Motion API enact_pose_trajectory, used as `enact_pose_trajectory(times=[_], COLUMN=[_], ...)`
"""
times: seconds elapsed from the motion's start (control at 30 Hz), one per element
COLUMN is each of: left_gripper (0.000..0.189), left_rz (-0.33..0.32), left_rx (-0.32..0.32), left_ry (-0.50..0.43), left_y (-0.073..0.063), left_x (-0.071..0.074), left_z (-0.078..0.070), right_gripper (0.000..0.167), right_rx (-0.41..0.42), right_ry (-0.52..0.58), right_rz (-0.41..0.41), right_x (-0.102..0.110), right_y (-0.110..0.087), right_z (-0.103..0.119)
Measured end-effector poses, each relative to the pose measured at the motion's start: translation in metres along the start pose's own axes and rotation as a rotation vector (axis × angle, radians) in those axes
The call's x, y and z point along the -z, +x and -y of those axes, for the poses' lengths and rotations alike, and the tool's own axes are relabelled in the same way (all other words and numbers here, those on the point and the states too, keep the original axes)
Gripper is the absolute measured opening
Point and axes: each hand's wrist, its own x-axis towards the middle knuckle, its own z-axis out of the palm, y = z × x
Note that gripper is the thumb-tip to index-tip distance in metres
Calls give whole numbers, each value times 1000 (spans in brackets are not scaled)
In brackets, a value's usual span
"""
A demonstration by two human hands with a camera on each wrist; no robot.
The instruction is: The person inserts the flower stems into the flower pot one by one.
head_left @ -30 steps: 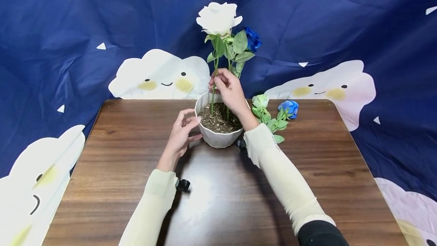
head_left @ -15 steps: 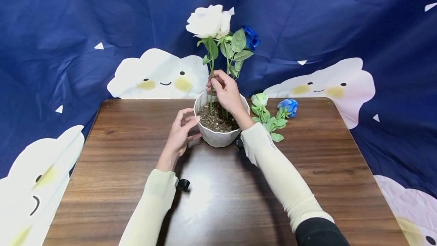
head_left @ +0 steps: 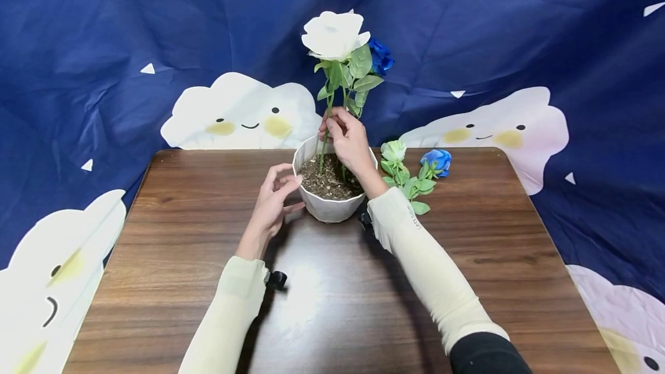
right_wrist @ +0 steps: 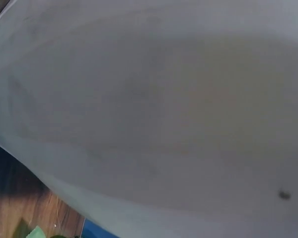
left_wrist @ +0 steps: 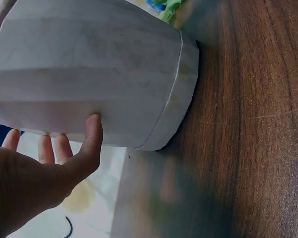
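A white faceted flower pot [head_left: 332,210] filled with soil [head_left: 329,180] stands on the table. My right hand [head_left: 351,137] pinches the green stem of a white rose [head_left: 335,36] above the pot; the lower stem meets the soil. Behind it stands a blue rose [head_left: 381,56], also in the pot. My left hand [head_left: 271,198] lies against the pot's left side, fingers spread; in the left wrist view its fingertips [left_wrist: 94,121] touch or nearly touch the wall. The pot's wall [right_wrist: 149,109] fills most of the right wrist view, where my right hand is hidden.
On the wooden table [head_left: 467,281], right of the pot, lie a pale green-white rose [head_left: 393,150] and a blue rose [head_left: 437,162] with leafy stems. A dark blue cloth [head_left: 130,16] with printed clouds hangs behind the table.
The white rose's head swung left, then back to the right, with my right hand staying on its stem. My left hand keeps its place at the pot.
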Motion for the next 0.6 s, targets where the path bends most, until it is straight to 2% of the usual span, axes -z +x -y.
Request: enact_pose_trajectory(times=[0.13,0.4,0.53,0.6], left_gripper=[39,41,42,42], left_rz=[-4,-3,2,0], left_rx=[2,-4,-4,-3], left_ry=[-3,-6,-10,-12], left_y=[-1,-3,-1,0], left_x=[1,2,1,0], left_z=[-1,-1,-1,-1], right_gripper=[14,17,18,19], right_rx=[15,-8,-5,-8], right_ry=[-20,12,5,2], right_rz=[-15,-16,-2,15], right_x=[-2,0,-1,0], right_y=[0,0,2,5], right_z=[-2,-6,-7,-15])
